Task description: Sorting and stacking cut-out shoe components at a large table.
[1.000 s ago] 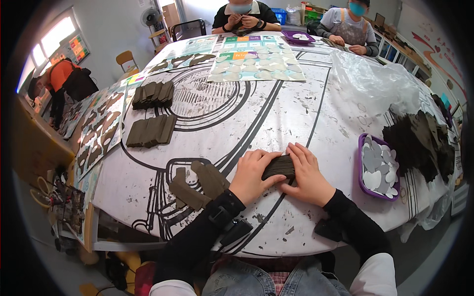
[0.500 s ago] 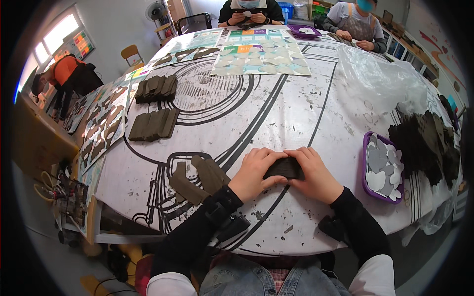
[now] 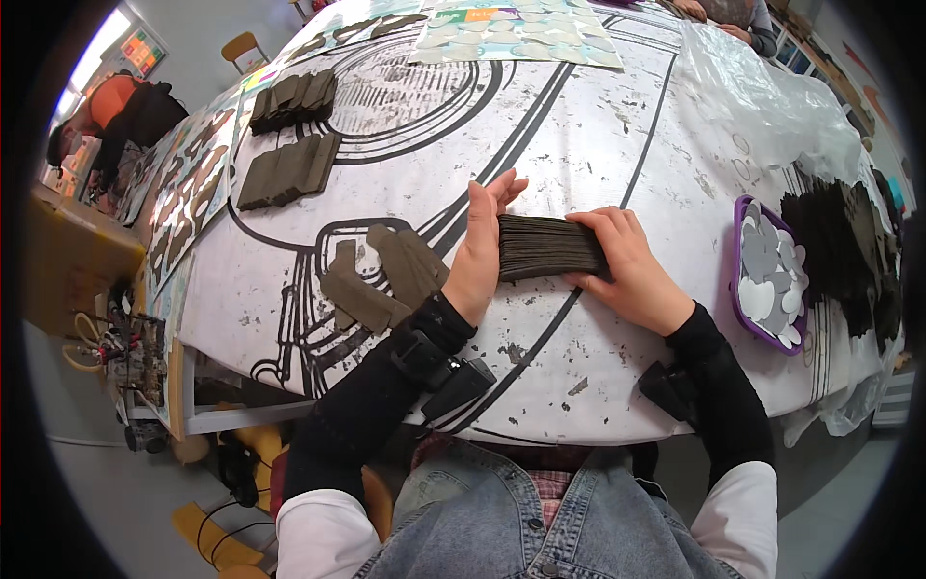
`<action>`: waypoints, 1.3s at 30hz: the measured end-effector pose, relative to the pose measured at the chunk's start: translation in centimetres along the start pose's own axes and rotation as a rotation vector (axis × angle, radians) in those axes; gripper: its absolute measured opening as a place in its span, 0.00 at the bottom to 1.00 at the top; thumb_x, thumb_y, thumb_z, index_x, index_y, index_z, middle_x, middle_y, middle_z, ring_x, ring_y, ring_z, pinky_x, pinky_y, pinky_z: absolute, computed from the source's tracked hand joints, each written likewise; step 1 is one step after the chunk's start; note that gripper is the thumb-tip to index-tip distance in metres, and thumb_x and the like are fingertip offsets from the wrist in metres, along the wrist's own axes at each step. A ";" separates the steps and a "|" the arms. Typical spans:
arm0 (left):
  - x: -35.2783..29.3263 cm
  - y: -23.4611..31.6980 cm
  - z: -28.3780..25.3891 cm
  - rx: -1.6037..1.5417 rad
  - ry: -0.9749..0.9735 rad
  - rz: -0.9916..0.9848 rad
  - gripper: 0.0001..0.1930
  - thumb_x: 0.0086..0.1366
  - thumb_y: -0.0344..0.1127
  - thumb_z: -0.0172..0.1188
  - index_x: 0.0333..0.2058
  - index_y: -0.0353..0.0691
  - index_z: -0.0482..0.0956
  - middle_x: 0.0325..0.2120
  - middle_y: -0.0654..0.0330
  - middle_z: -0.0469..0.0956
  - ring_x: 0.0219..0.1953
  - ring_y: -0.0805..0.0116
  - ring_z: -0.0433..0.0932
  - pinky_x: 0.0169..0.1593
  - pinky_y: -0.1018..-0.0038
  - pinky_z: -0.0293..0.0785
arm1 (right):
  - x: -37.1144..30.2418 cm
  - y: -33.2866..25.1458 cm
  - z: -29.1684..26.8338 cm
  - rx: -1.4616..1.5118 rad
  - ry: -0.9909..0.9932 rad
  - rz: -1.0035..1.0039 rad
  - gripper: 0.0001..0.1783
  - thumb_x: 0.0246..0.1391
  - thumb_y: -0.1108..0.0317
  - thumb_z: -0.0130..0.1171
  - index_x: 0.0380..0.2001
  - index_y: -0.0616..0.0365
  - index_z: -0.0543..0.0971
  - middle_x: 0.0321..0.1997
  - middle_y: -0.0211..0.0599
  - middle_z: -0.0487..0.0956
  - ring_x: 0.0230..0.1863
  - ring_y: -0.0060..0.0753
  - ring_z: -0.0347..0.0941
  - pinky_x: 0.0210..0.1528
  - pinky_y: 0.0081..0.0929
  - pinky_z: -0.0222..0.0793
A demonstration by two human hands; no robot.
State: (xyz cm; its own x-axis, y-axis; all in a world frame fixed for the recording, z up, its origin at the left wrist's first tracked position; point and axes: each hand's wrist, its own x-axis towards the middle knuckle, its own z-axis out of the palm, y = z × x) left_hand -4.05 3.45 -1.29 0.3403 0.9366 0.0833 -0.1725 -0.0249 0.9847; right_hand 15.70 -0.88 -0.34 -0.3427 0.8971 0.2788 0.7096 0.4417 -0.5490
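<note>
A thick stack of dark brown-green fabric strips (image 3: 550, 247) sits on the table in front of me, its layered edges facing up. My right hand (image 3: 635, 268) grips the stack's right end, thumb near and fingers over the far side. Against its left end rests the palm of my left hand (image 3: 479, 236), flat, with the fingers stretched out. Left of that hand lie loose strips (image 3: 405, 262) of the same brown material, overlapping at angles. Farther off at the left stand two fanned piles of such strips, a nearer pile (image 3: 289, 171) and a farther pile (image 3: 292, 99).
On the right is a purple tray (image 3: 740, 289) of white and grey ovals, beside a heap of dark fabric pieces (image 3: 834, 251). Clear plastic sheeting (image 3: 772, 116) lies beyond. Sheets with pieces (image 3: 193, 207) line the left edge. A person in orange (image 3: 116, 106) bends at far left.
My left hand has opened from curled round the stack to flat against its end. The stack now shows its layered edges. The view has tipped downward.
</note>
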 end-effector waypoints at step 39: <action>0.1 0.5 -0.8 0.029 0.147 -0.018 0.35 0.72 0.58 0.22 0.53 0.35 0.69 0.47 0.60 0.68 0.50 0.71 0.63 0.60 0.74 0.53 | 0.1 0.1 0.0 -0.048 0.017 -0.043 0.29 0.47 0.59 0.66 0.50 0.56 0.68 0.47 0.41 0.66 0.51 0.45 0.61 0.57 0.38 0.58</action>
State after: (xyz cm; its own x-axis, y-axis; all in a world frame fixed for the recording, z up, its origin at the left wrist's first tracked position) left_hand -4.85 3.80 -0.94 0.2036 0.9781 0.0441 -0.1404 -0.0154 0.9900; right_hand 15.74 -0.72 -0.36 -0.3632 0.8768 0.3150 0.7234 0.4785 -0.4978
